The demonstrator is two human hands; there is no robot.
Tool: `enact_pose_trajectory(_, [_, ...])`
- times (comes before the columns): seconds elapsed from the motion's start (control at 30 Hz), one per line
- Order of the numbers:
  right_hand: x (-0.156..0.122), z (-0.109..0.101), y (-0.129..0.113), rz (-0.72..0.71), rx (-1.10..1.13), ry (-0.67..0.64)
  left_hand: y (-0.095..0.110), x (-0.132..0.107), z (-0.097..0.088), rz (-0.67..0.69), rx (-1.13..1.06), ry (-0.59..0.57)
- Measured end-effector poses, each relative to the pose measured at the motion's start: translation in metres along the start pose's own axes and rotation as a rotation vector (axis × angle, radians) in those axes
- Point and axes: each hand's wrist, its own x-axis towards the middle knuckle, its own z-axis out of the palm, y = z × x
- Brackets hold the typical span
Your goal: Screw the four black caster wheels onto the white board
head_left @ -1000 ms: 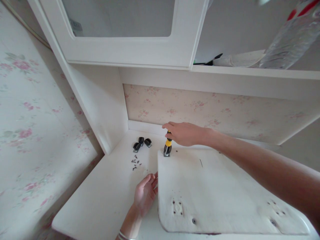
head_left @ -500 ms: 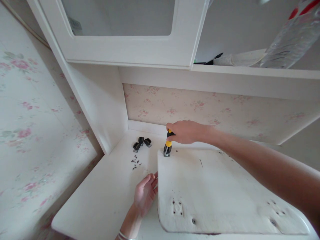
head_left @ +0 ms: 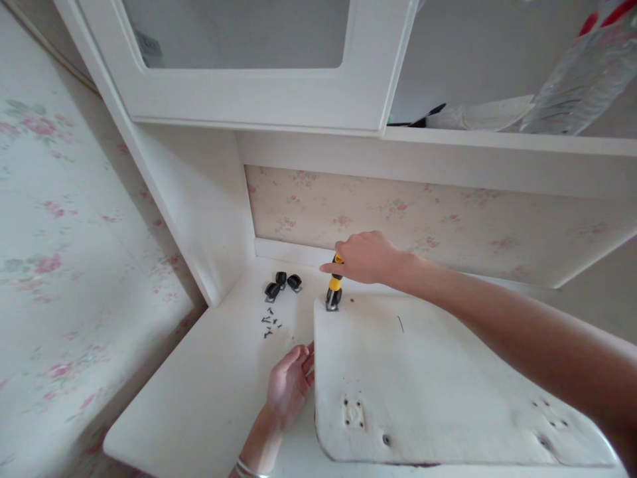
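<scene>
My right hand [head_left: 365, 257] grips the top of a yellow and black screwdriver [head_left: 334, 287] that stands upright on the far left corner of a white board [head_left: 423, 378], its tip at a small caster plate. My left hand [head_left: 289, 385] rests against the board's left edge, fingers curled on the edge. Three black casters [head_left: 281, 283] lie on the white desk [head_left: 209, 392] left of the screwdriver, with several small dark screws [head_left: 270, 324] scattered just in front of them.
A white cabinet door [head_left: 249, 79] hangs overhead, and a shelf [head_left: 497, 139] to its right carries plastic wrap and a dark tool. Floral wallpaper covers the back and left walls. A side panel [head_left: 199, 212] closes the desk's left rear corner.
My right hand has turned on the screwdriver handle, fingers shifting round it. The left hand and the board stay where they were.
</scene>
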Motion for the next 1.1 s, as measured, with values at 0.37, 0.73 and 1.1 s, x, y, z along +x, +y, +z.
enact_pose_trajectory(0.37, [-0.004,0.003,0.004,-0.014,-0.059,0.022,0.002,-0.002,0.004,-0.002,0.011,0.003])
enact_pose_trajectory(0.73, [-0.011,0.004,-0.001,-0.069,-0.151,0.016,0.001,-0.004,0.009,0.015,0.047,0.003])
enact_pose_trajectory(1.1, [-0.007,-0.003,-0.002,-0.064,-0.006,-0.065,0.000,-0.004,0.005,0.025,0.052,-0.056])
